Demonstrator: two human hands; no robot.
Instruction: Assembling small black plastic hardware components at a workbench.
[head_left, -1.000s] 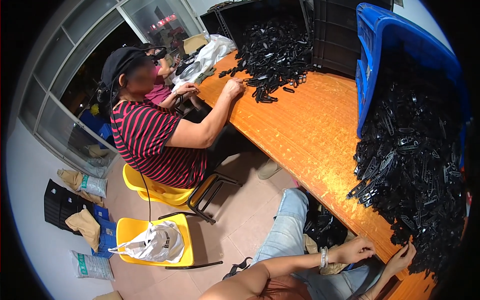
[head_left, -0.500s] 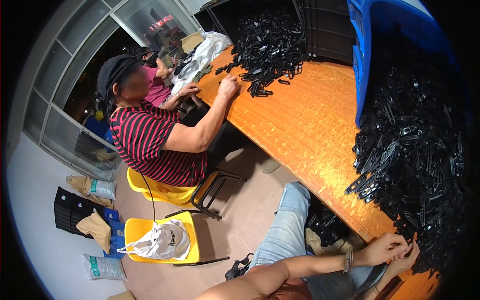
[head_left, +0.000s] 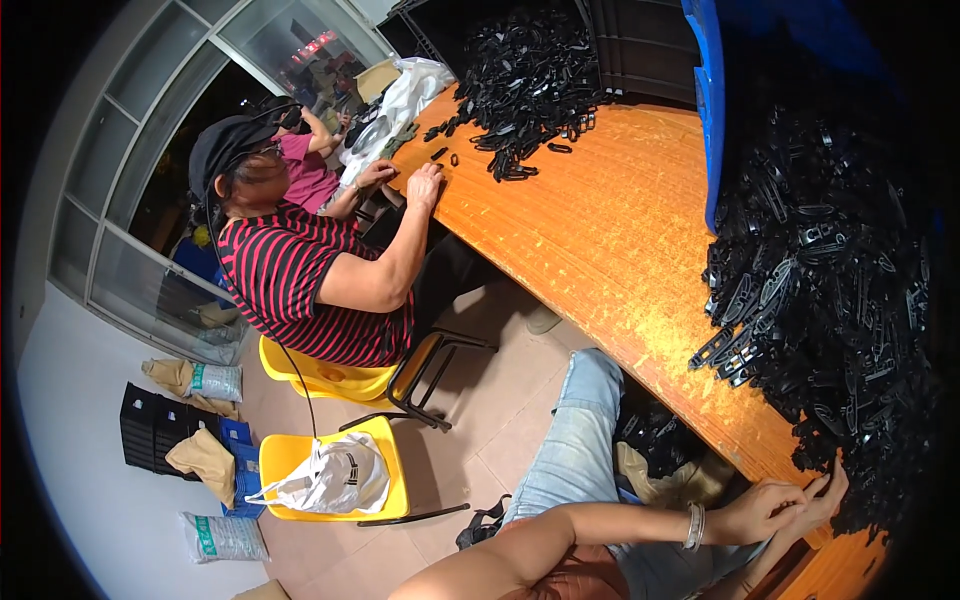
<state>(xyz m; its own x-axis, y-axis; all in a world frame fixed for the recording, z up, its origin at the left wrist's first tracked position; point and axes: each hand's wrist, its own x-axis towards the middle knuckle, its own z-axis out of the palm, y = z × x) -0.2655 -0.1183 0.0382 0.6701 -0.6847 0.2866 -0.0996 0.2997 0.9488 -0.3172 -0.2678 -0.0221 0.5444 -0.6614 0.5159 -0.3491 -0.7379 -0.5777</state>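
Note:
My left hand [head_left: 765, 512], a bracelet on its wrist, is held over my lap at the table edge with its fingers curled together. Whatever sits in those fingers is too small or hidden to make out. Close beside it, my right hand [head_left: 822, 500] reaches with stretched fingers to a heap of tiny black pieces [head_left: 818, 445]. Its fingertips are at the edge of that heap, and I see nothing held in them. Just beyond, a large pile of black elongated plastic clips [head_left: 790, 290] spreads over the right side of the table.
The wooden table [head_left: 620, 230] runs away to the far left. A blue bin [head_left: 708, 130] stands behind the clips. Another person [head_left: 300, 270] sits at the far side, by a second black pile [head_left: 525, 85]. A yellow chair [head_left: 400, 470] holds a white bag [head_left: 335, 478].
My right hand's fingers have stretched up toward the tiny black pieces. My left hand stays curled. The seated person's hand has drawn back toward the table edge. The view has shifted slightly.

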